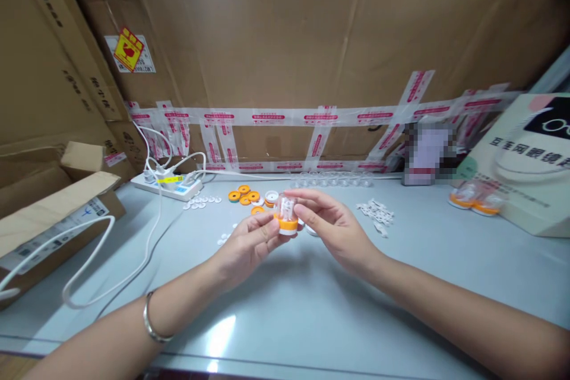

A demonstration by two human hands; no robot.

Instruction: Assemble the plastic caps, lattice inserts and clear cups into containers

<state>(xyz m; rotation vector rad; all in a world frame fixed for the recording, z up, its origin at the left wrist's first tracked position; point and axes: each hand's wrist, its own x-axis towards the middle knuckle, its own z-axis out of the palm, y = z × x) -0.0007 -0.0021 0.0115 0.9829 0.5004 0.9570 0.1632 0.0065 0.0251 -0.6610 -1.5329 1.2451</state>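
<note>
At nine o'clock from the small clear-topped container [287, 224], I see an open cardboard box [62, 214] on the blue-grey table [289, 314]; nearer in, between nine and ten, sits a white power strip [178, 188]. White discs [199, 203] lie just beside it, then orange rings [244, 199] at ten. At eight o'clock I have the left hand [244, 244], thumb and fingers pinched closed on the container's orange band. The container itself is mid-view, raised off the table and nearly upright, a white part [286, 208] showing inside. At three, the right hand [337, 224] has thumb and forefinger closed about the clear top. Past that I see clear cups [332, 179] between one and two, a heap of white pieces [376, 214] at three, then orange-based containers [485, 208] against a printed box [529, 190], also around three
</note>
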